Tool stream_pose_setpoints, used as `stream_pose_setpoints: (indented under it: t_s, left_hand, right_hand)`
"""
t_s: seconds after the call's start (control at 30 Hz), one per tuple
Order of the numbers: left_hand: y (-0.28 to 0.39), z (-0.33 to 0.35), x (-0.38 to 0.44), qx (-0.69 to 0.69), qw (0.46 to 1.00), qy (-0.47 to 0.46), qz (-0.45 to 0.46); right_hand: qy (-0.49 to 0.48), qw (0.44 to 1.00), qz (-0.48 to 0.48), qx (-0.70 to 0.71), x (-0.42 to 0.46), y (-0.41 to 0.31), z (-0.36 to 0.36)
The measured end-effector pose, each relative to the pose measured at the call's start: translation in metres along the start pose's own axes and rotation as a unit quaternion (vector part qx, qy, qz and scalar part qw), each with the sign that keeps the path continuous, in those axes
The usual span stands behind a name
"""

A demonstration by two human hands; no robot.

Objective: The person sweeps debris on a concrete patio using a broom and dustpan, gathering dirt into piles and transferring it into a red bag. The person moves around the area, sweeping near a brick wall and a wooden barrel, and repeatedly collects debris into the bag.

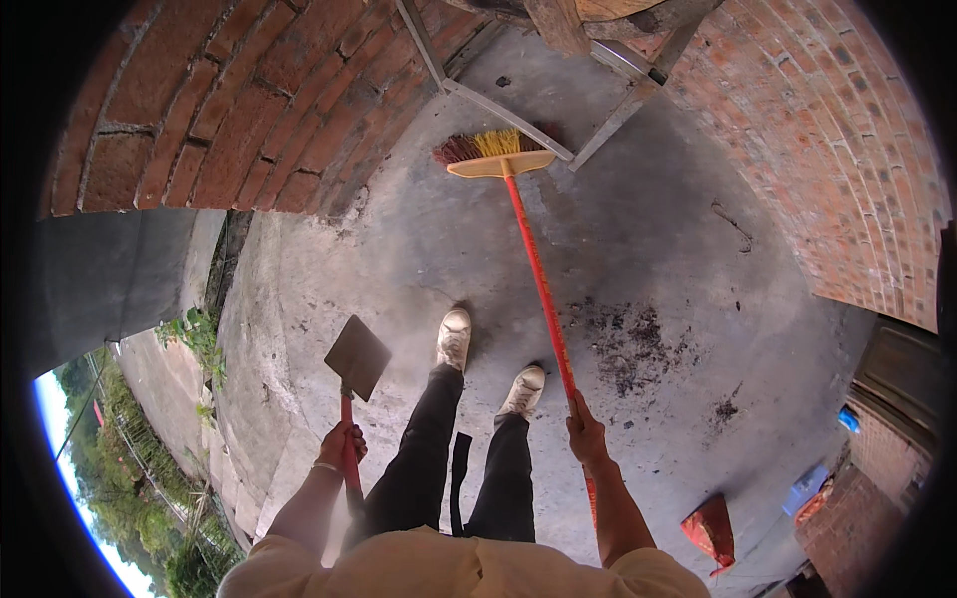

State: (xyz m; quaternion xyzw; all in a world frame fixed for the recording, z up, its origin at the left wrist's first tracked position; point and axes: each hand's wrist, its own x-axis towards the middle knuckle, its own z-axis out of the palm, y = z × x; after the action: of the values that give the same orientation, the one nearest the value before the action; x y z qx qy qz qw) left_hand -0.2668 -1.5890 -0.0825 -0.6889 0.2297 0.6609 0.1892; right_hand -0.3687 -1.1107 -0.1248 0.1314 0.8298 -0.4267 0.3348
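Observation:
My left hand (pixel 342 448) grips the red handle of a small shovel with a square metal blade (pixel 359 357), held to the left of my legs. In my right hand (pixel 587 433) is the long red handle of a push broom (pixel 534 261). The broom's head (pixel 497 164), with yellow and dark red bristles, lies far forward against the bar of a metal frame (pixel 508 119). A patch of dark debris (pixel 635 344) is scattered on the concrete floor (pixel 419 247), to the right of the broom handle.
Brick walls rise at the left (pixel 247 112) and right (pixel 815 134). A red bag (pixel 709 532) lies on the floor at the lower right, near a blue container (pixel 806 489). Green plants (pixel 196 340) grow along the floor's left edge. A wooden piece (pixel 557 26) rests above the metal frame.

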Motion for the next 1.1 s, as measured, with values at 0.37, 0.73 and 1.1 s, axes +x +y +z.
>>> stream_pose_setpoints:
  t_s: [0.37,0.73,1.1]
  left_hand:
    - [-0.01,0.056,-0.044,0.008,0.999,-0.048,0.019]
    - [-0.061,0.002,-0.076,-0.073,0.989,-0.098,0.082]
    - [-0.212,-0.149,-0.093,-0.329,0.936,-0.026,0.12]
  right_hand:
    - [-0.022,0.992,0.094,-0.078,-0.217,0.04,-0.092]
    - [-0.003,0.998,-0.054,-0.044,-0.338,0.042,-0.204]
    - [-0.196,0.917,-0.164,-0.308,-0.167,-0.132,-0.164]
